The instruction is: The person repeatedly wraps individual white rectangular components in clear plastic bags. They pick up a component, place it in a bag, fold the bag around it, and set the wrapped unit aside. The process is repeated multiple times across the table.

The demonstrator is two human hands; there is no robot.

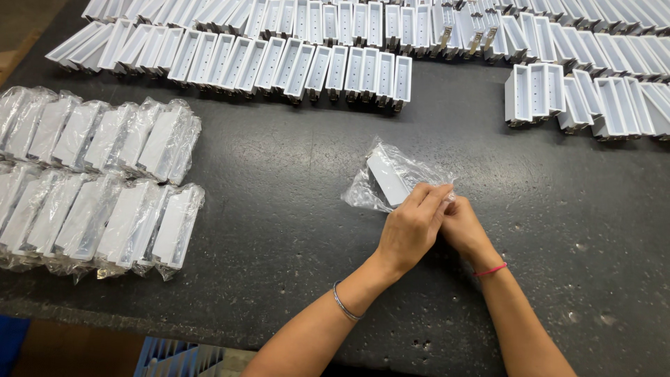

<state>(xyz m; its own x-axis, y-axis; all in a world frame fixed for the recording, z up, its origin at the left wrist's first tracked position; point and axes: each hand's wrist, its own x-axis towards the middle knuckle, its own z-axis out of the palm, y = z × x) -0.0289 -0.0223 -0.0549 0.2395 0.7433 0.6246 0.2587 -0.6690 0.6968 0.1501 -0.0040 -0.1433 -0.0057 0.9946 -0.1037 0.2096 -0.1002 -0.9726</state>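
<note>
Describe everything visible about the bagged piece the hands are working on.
The bagged white piece is a long rectangular white block, plastic by its look, inside a crinkled clear bag. It lies tilted on the dark speckled table. The left hand and right hand pinch the bag's near end together.

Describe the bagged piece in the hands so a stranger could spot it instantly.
On the dark table, look at its middle, right of the two rows of wrapped pieces. The bagged white piece lies alone there, pinched by the left hand and right hand.
</note>
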